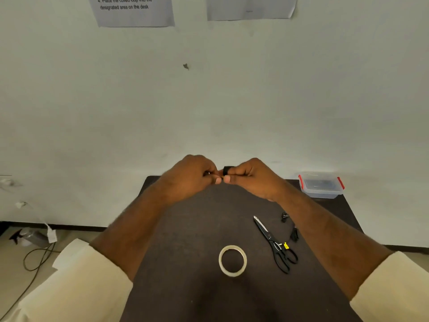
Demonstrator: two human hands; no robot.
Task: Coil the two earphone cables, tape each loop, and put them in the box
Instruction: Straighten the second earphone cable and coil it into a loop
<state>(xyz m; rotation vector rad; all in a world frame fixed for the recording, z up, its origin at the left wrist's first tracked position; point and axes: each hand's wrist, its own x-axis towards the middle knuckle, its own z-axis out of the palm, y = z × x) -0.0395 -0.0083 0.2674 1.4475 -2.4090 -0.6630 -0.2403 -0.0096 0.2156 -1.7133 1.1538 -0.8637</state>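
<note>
Left hand [190,176] and right hand [249,176] raised above surface [197,228], fingers curled, pinching small black earphone coil [226,170] between them. Tape roll [232,260], scissors [275,245] nearer; box [321,185] far right.

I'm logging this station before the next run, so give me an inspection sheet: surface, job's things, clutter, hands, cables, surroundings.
Surface: dark table against a pale wall.
Job's things: small black coil held up between both hands; second earphone cable lying loose beside the scissors; tape roll flat near the front; clear box with red clips at the far right corner.
Clutter: nothing seen.
Hands: left hand and right hand both pinch the coil.
Cables: dark cord on the floor, left.
Surroundings: printed sheets on the wall.
</note>
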